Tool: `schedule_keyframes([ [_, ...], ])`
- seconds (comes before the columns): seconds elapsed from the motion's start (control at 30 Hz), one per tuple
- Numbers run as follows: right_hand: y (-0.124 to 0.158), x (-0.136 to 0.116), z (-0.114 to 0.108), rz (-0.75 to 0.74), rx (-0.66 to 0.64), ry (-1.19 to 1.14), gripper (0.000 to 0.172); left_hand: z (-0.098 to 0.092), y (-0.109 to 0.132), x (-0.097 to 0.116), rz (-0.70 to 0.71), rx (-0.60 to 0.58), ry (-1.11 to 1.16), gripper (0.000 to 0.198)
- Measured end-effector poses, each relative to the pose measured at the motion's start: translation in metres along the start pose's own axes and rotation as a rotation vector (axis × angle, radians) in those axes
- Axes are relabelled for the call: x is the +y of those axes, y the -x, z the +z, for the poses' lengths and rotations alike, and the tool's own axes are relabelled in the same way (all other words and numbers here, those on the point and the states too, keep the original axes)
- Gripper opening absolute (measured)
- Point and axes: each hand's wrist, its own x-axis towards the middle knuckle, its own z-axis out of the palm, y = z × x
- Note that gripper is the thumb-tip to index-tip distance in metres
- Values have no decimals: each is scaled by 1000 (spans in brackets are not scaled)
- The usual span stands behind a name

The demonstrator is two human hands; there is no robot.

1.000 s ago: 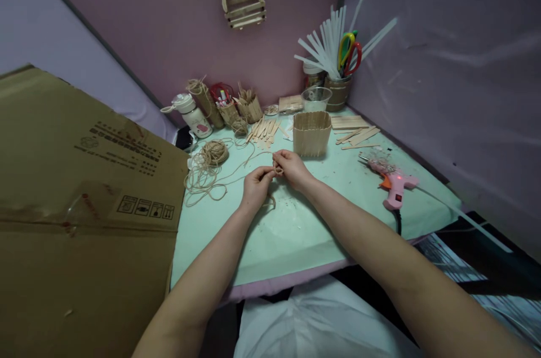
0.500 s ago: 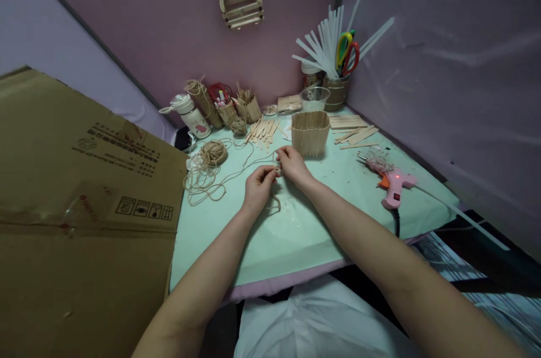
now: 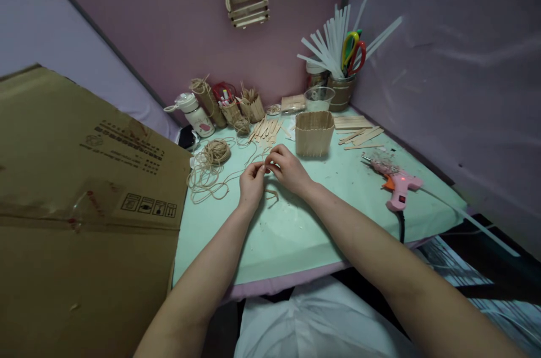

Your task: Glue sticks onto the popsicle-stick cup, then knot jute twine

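Over the middle of the green-covered table (image 3: pixel 220 245), my left hand (image 3: pixel 252 182) and my right hand (image 3: pixel 287 169) meet at the fingertips. Both pinch a thin length of twine (image 3: pixel 236 173), which trails left toward a loose ball of twine (image 3: pixel 217 151). Most of the part between my fingers is hidden by them. A short twine end (image 3: pixel 273 196) hangs below my hands. Just behind my right hand stands an upright basket of craft sticks (image 3: pixel 315 135).
A pink glue gun (image 3: pixel 399 183) with its cord lies at the right. Loose craft sticks (image 3: pixel 266 131) are behind my hands. A cardboard box (image 3: pixel 97 189) borders the left side. A bottle (image 3: pixel 195 115) and a pot of white glue sticks and scissors (image 3: pixel 341 93) stand along the back.
My hands have shifted slightly left and closer together, the right fingertips now meeting the left ones. The view has swung a little, so the table items appear slightly further right.
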Motion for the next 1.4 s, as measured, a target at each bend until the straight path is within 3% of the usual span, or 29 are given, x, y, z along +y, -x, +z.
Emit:
schedule_keyframes([
  [0.2,-2,-6,2,140,34,-177,8,0,-2,-2,26,25,-30,11],
  [0.37,-6,-2,6,376,77,-435,8,1,0,2,36,21,-70,15],
  [0.5,-7,2,9,592,146,-664,17,3,2,5,41,-25,-94,16],
  [0.63,-6,2,8,686,160,-741,21,3,5,6,55,-74,-83,16],
  [0.97,-5,1,6,688,140,-749,23,2,5,9,27,-44,-92,19],
  [1.2,-6,2,11,533,191,-591,14,2,4,6,-3,-2,-89,20],
  [1.4,-6,4,11,448,157,-438,6,2,3,3,18,36,-72,17],
])
